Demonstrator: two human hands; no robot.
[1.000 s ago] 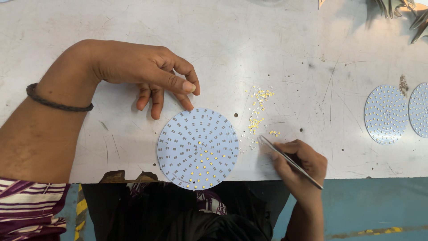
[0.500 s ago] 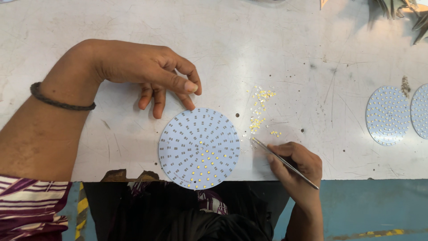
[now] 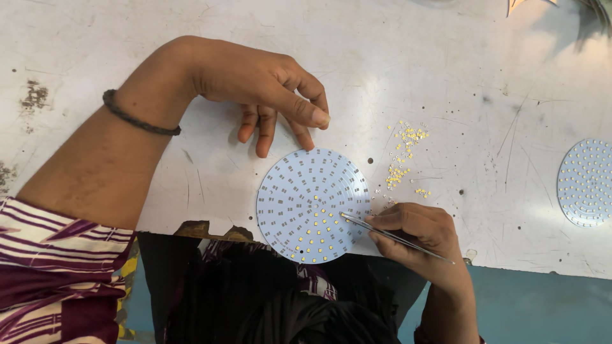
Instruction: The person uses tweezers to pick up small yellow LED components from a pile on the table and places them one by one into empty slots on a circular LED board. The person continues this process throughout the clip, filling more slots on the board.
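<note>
A round white circuit board (image 3: 306,191) lies at the near edge of the worn white table (image 3: 159,38), part of it filled with small yellow chips. My right hand (image 3: 417,239) pinches thin metal tweezers (image 3: 382,232), their tip over the board's right side among the yellow chips. My left hand (image 3: 268,86) rests on the table just above the board, fingers curled, fingertips touching or almost touching its upper rim. A black band circles my left wrist.
A loose scatter of tiny yellow chips (image 3: 403,153) lies to the right of the board. Another round populated board (image 3: 586,181) sits at the right edge. The table's near edge runs under the board, with blue floor below.
My right hand has moved the tweezers left, from beside the chip scatter onto the board's right side. My left hand has stayed above the board.
</note>
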